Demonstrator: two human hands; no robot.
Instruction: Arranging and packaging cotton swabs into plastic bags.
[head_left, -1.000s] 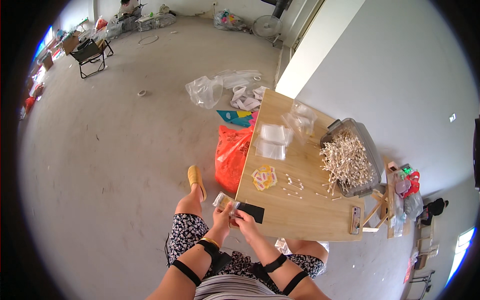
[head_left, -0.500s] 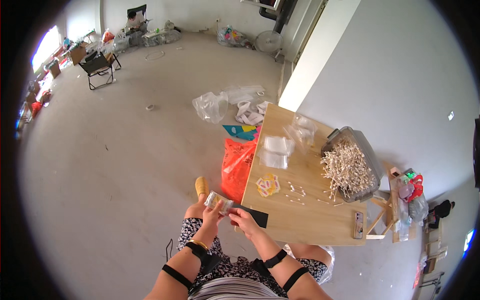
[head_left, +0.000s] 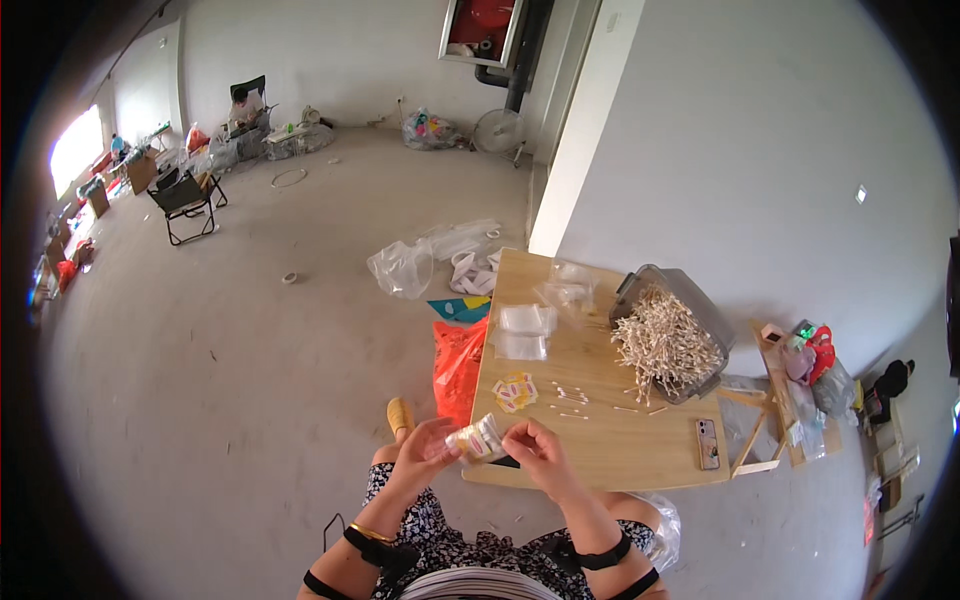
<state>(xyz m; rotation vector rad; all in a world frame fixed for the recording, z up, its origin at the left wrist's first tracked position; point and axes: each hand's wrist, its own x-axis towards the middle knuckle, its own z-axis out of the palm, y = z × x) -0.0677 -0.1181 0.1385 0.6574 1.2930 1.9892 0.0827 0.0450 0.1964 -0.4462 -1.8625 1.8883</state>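
My left hand [head_left: 428, 452] grips one end of a small clear plastic packet [head_left: 474, 440] with a yellow-and-white label, held up above my lap at the table's near left corner. At its other end, my right hand [head_left: 535, 448] has thumb and fingers pinched on the packet's edge. The contents look like cotton swabs but are too small to make out well. On the wooden table [head_left: 620, 460] beyond my hands lie a small pile of yellow-and-white labels [head_left: 515, 392], several loose cotton swabs [head_left: 570, 397] and a stack of clear plastic bags [head_left: 524, 333].
A grey tub [head_left: 708, 305] tilts on the table, heaped with cotton swabs [head_left: 662, 340]. A phone [head_left: 708, 445] lies near the right edge. Beside the table's left side stands a red plastic bag [head_left: 456, 368]. Farther off are a folding chair [head_left: 185, 205] and a seated person [head_left: 243, 108].
Both hands have risen and moved right with the packet, which is now stretched between them and tilted. The view has tipped up, showing more of the far wall.
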